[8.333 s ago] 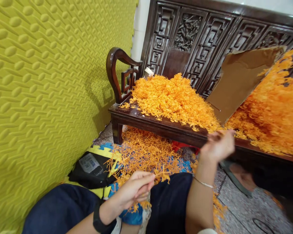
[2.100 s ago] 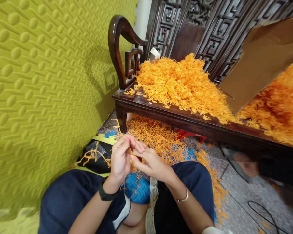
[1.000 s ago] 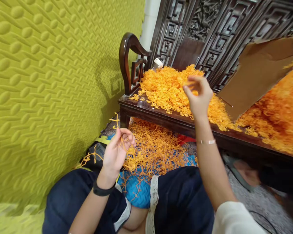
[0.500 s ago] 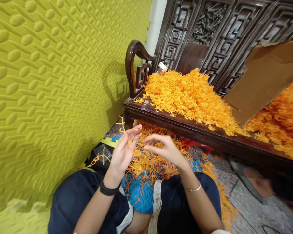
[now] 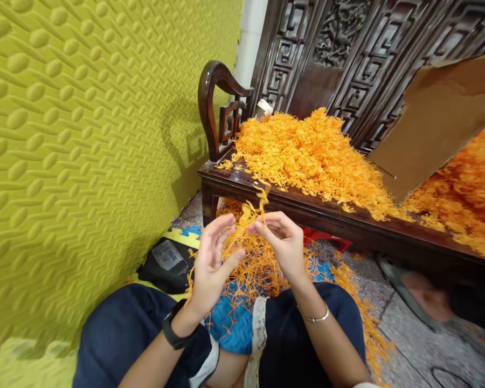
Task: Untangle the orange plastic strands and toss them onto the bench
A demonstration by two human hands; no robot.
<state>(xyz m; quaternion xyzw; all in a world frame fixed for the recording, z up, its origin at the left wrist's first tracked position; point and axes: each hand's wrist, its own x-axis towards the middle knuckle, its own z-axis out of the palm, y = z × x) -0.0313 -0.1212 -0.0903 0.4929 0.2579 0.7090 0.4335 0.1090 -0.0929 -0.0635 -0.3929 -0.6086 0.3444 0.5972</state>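
A thin orange plastic sprig (image 5: 248,215) with small branches stands between my two hands, above my lap. My left hand (image 5: 212,264) has its fingers spread and slightly curled beside the sprig's lower part. My right hand (image 5: 283,242) pinches the sprig near its top with thumb and fingertips. A loose heap of bare orange stems (image 5: 258,264) lies on the floor just beyond my knees. A big pile of orange pieces (image 5: 307,151) covers the dark wooden bench (image 5: 307,207) in front of me.
A yellow-green embossed foam wall (image 5: 84,134) runs along the left. A black bag (image 5: 165,264) lies on the floor by the wall. A brown cardboard sheet (image 5: 436,118) leans among a second orange pile (image 5: 461,194) at right. A sandal (image 5: 412,288) sits under the bench.
My right hand came back from the bench pile to my lap and now pinches the orange sprig. My left hand shifted a little right, and the sprig now stands between both hands.
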